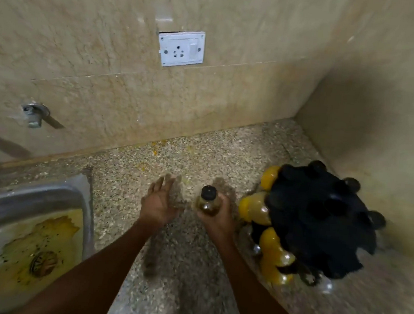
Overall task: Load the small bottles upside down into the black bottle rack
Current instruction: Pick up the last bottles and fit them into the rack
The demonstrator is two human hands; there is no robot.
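Fingers [224, 203] wrap bottle [208, 202] (cap up) | left hand [158, 202] spread, empty

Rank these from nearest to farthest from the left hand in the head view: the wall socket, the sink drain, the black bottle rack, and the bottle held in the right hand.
Measured from the left hand:
1. Small bottle, just to its right, held in the right hand.
2. Black bottle rack, farther right, in the counter corner.
3. Sink drain, lower left, in the sink.
4. Wall socket, high on the back wall.
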